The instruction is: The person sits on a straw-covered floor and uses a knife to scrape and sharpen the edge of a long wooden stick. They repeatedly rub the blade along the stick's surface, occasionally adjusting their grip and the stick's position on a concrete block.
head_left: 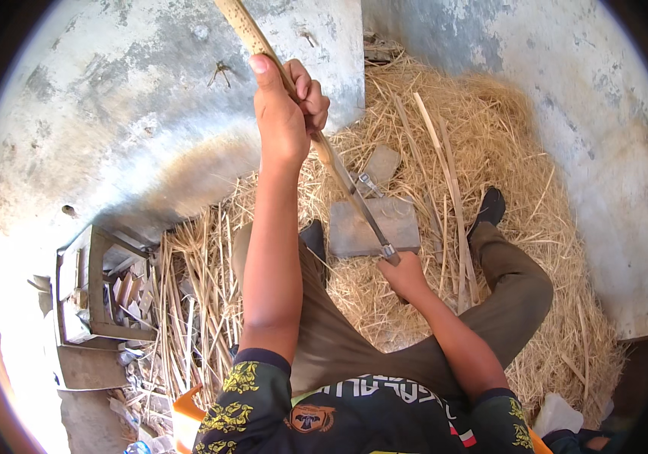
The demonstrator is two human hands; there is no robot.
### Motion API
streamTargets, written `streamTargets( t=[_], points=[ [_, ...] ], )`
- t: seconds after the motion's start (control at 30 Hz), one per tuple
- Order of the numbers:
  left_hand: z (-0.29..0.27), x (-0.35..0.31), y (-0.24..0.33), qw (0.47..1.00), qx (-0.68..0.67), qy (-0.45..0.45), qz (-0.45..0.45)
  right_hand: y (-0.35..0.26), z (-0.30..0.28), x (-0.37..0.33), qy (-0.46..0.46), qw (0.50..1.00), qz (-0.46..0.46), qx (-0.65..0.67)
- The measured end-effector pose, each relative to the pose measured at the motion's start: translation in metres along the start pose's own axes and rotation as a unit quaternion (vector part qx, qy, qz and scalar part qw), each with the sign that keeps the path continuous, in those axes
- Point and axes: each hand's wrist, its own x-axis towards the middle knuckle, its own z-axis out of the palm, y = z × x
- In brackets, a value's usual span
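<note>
My left hand (286,106), raised in front of me, is wrapped round a long bamboo strip (242,26) that runs slantwise from the top edge down toward the middle. Lower and to the right, my right hand (406,278) is closed on the handle of a knife with a metal collar. Its narrow blade (372,223) points up and left, in line with the strip, and overlaps the strip's lower part. Whether the edge is cutting into the bamboo I cannot tell. Beneath the blade, between my feet, lies a flat grey block (343,231).
Straw-like shavings (490,136) cover the floor, with long split strips (445,163) by my right leg and more strips (195,295) at left. A smaller stone (381,163) lies beyond the block. An old wooden frame (97,280) stands left. Worn walls (150,91) enclose the far side.
</note>
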Motion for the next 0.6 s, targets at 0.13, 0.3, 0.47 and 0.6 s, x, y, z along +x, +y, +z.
streamTargets(
  t=[0.13, 0.3, 0.47, 0.6],
  points=[
    [-0.009, 0.002, 0.002, 1.000, 0.000, 0.018, 0.015, -0.024, -0.008, -0.012, 0.069, 0.993, -0.100, -0.009],
    [-0.005, 0.002, 0.003, 1.000, -0.006, 0.020, -0.001, -0.019, 0.002, -0.017, 0.111, 0.982, -0.112, 0.106],
    [-0.007, 0.002, 0.006, 1.000, -0.012, 0.004, -0.016, 0.001, 0.002, 0.000, -0.017, 0.999, 0.027, -0.030],
    [-0.007, 0.005, 0.006, 1.000, -0.004, 0.015, -0.004, -0.004, 0.000, -0.007, -0.040, 0.993, 0.036, 0.104]
  ],
)
